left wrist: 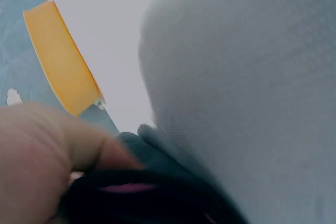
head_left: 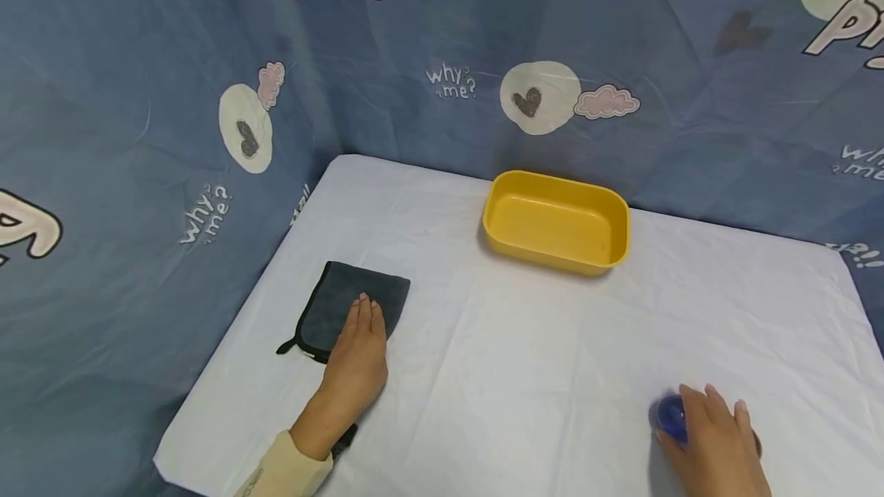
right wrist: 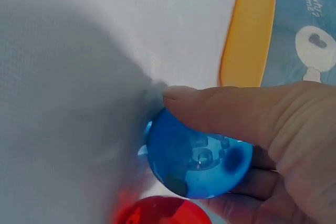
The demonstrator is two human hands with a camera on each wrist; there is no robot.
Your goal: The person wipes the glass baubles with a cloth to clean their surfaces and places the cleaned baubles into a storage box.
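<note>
A folded dark grey cloth (head_left: 345,297) with black edging and a loop lies on the left of the white-covered table. My left hand (head_left: 355,363) lies over its near right part, fingers extended on top. In the left wrist view the thumb (left wrist: 105,148) tucks behind the cloth's black edge (left wrist: 157,195), pinching it. At the right front, my right hand (head_left: 718,443) grips a clear blue ball (right wrist: 199,156), thumb over its top and fingers curled beneath. Right beside it, a clear red ball (right wrist: 165,212) shows partly in the right wrist view.
A yellow rectangular tub (head_left: 559,259) stands at the table's back edge, its floor bare. Blue printed fabric (head_left: 428,129) hangs behind and along the left side. The white tablecloth (head_left: 511,359) spreads between the two hands.
</note>
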